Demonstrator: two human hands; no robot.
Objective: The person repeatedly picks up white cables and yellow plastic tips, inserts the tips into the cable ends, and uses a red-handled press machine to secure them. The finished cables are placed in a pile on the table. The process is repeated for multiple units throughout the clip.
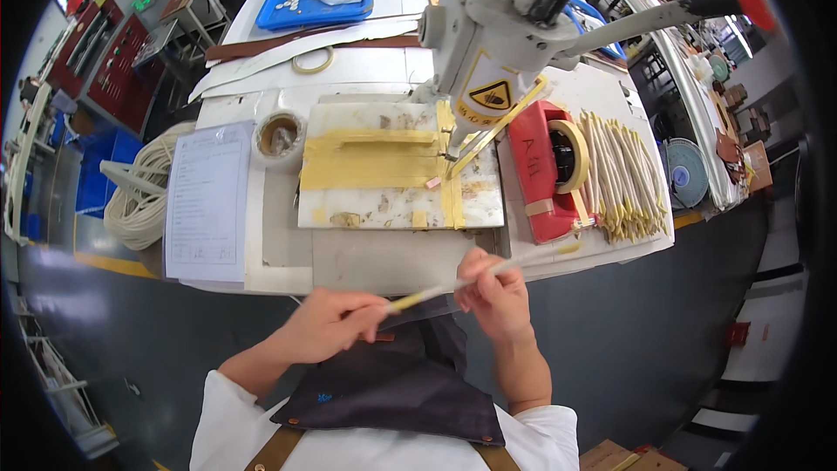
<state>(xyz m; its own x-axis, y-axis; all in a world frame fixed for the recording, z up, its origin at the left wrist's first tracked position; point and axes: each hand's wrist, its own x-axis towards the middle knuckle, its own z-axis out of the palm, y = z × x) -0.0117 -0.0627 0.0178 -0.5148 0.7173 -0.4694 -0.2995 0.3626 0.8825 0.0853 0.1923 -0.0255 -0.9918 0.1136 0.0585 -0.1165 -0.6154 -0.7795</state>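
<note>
A short white cord [432,292] with yellow-taped ends is stretched between my hands, over the near edge of the table. My left hand [327,324] is closed on its left yellow end. Farther along, my right hand [494,294] pinches the cord, and the other yellow end sticks out to the right, blurred. Just beyond my hands lies a white block [397,208] covered with strips of yellow tape. Right of it stands a red tape dispenser [532,161] with a roll of yellow tape [571,157]. Beside that, several similar cords [623,179] lie in a row.
A grey hand press [488,26] with a long lever [654,28] rises behind the block. To the left are a clear tape roll [280,135], a printed sheet [209,201] and a coil of white cord [144,201]. A blue tray [318,0] sits at the back.
</note>
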